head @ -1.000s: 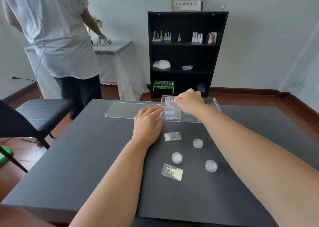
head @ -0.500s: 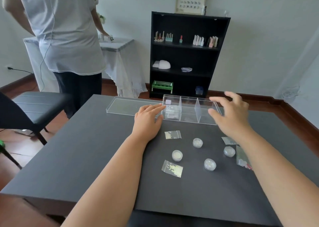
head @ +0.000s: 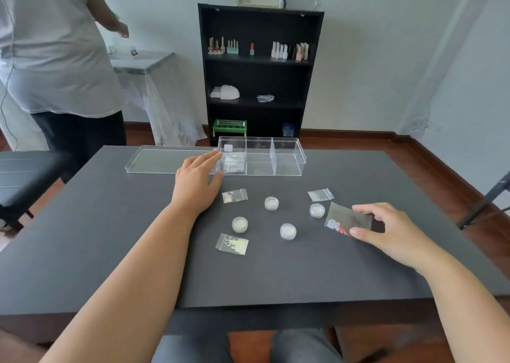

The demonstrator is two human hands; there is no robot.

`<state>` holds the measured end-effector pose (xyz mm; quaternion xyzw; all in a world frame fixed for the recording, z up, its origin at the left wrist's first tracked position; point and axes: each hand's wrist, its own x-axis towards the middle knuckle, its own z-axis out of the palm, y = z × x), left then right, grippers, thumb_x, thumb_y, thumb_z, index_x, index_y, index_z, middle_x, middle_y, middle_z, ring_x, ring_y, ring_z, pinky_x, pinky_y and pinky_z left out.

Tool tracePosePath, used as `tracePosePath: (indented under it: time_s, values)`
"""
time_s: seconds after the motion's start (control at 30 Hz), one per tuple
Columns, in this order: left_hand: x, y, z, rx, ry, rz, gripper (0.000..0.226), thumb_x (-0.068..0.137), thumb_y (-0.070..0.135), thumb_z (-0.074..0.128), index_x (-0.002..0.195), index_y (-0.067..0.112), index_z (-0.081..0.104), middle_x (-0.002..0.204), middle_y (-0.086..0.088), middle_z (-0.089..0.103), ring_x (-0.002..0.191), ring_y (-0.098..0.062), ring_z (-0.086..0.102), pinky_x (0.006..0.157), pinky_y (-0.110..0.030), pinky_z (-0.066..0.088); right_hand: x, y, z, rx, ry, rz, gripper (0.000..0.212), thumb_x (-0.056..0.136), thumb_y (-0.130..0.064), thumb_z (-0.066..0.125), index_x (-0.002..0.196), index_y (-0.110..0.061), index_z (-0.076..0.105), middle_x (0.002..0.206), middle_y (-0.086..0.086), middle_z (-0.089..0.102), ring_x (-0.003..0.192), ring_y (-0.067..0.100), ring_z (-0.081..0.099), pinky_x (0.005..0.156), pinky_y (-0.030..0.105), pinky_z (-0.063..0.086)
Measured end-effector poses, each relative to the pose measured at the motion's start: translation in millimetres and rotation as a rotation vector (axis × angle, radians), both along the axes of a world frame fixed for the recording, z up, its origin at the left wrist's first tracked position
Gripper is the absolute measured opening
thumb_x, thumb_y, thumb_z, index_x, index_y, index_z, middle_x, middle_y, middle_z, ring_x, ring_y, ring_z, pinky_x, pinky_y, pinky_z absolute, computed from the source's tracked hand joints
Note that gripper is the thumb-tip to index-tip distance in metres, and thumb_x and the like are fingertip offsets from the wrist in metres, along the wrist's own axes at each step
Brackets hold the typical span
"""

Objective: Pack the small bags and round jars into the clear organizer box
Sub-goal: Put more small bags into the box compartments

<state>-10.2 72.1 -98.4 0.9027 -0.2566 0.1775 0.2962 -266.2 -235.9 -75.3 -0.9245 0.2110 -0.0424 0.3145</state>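
Note:
The clear organizer box (head: 287,155) stands at the far middle of the dark table, split into three compartments; its left one holds a small bag. My left hand (head: 197,177) lies flat against the box's left end, fingers apart. My right hand (head: 386,228) pinches a clear bag with red and white bits (head: 343,220), tilted up off the table. Loose on the table lie small bags (head: 234,196), (head: 232,244), (head: 320,195) and several round jars (head: 271,203), (head: 239,224), (head: 287,231), (head: 317,210).
The box's clear lid (head: 165,159) lies flat to the left of the box. A person in a white shirt (head: 55,59) stands at the far left by a draped side table. A black shelf (head: 259,72) stands behind, and a black seat (head: 24,175) at left.
My right hand left the box's left compartment, swung right and down, and took hold of the bag with red bits. The left hand stayed by the box.

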Motion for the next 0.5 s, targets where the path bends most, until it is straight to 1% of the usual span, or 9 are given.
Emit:
tracePosePath:
  time_s: [0.1, 0.17, 0.27, 0.33, 0.4, 0.43, 0.5]
  values:
    - [-5, 1, 0, 0.049, -0.014, -0.004, 0.048, 0.094, 0.033, 0.051, 0.142, 0.031, 0.044, 0.148, 0.010, 0.042, 0.133, -0.023, 0.034, 0.106, -0.048, 0.029, 8, 4, 1, -0.023, 0.018, -0.011, 0.061, 0.074, -0.042, 0.076, 0.130, -0.042, 0.050, 0.118, -0.011, 0.048, 0.117, 0.015, 0.043, 0.092, 0.034, 0.038]
    - [-9, 2, 1, 0.063, -0.019, -0.001, 0.049, 0.094, 0.033, 0.051, 0.142, 0.031, 0.043, 0.149, 0.011, 0.041, 0.133, -0.024, 0.035, 0.106, -0.047, 0.029, 15, 4, 6, -0.014, 0.085, -0.009, 0.070, 0.071, -0.043, 0.077, 0.133, -0.042, 0.046, 0.116, -0.011, 0.047, 0.116, 0.017, 0.043, 0.095, 0.038, 0.040]
    - [-11, 2, 1, 0.073, -0.020, -0.001, 0.050, 0.094, 0.030, 0.052, 0.143, 0.030, 0.043, 0.149, 0.011, 0.041, 0.132, -0.026, 0.035, 0.105, -0.047, 0.029, 26, 1, 18, -0.002, 0.204, 0.018, 0.082, 0.061, -0.044, 0.079, 0.134, -0.044, 0.042, 0.109, -0.013, 0.049, 0.111, 0.016, 0.047, 0.094, 0.039, 0.043]
    - [-12, 2, 1, 0.083, -0.021, 0.000, 0.051, 0.094, 0.029, 0.052, 0.143, 0.029, 0.042, 0.149, 0.010, 0.040, 0.132, -0.026, 0.036, 0.105, -0.047, 0.030, 32, 0, 24, 0.020, 0.269, 0.049, 0.080, 0.056, -0.042, 0.082, 0.129, -0.041, 0.048, 0.103, -0.009, 0.052, 0.101, 0.015, 0.053, 0.087, 0.034, 0.045]
    - [-13, 2, 2, 0.085, -0.016, 0.003, 0.051, 0.093, 0.028, 0.051, 0.143, 0.029, 0.042, 0.149, 0.010, 0.040, 0.131, -0.026, 0.037, 0.105, -0.047, 0.031, 37, 0, 27, 0.037, 0.284, 0.066, 0.069, 0.054, -0.035, 0.086, 0.117, -0.034, 0.057, 0.100, -0.003, 0.054, 0.090, 0.013, 0.056, 0.074, 0.029, 0.044]
    - [-13, 2, 2, 0.085, -0.015, 0.003, 0.051, 0.093, 0.028, 0.051, 0.144, 0.029, 0.042, 0.150, 0.010, 0.040, 0.131, -0.026, 0.037, 0.106, -0.047, 0.031, 39, -1, 27, 0.044, 0.279, 0.065, 0.063, 0.054, -0.031, 0.088, 0.111, -0.031, 0.061, 0.099, -0.002, 0.054, 0.088, 0.012, 0.057, 0.071, 0.028, 0.044]
    - [-13, 2, 2, 0.085, -0.016, -0.001, 0.051, 0.093, 0.028, 0.051, 0.144, 0.029, 0.042, 0.150, 0.010, 0.040, 0.131, -0.027, 0.037, 0.106, -0.046, 0.031, 40, -1, 27, 0.064, 0.277, 0.062, 0.055, 0.053, -0.028, 0.089, 0.102, -0.025, 0.065, 0.102, -0.002, 0.057, 0.091, 0.011, 0.058, 0.075, 0.027, 0.047]
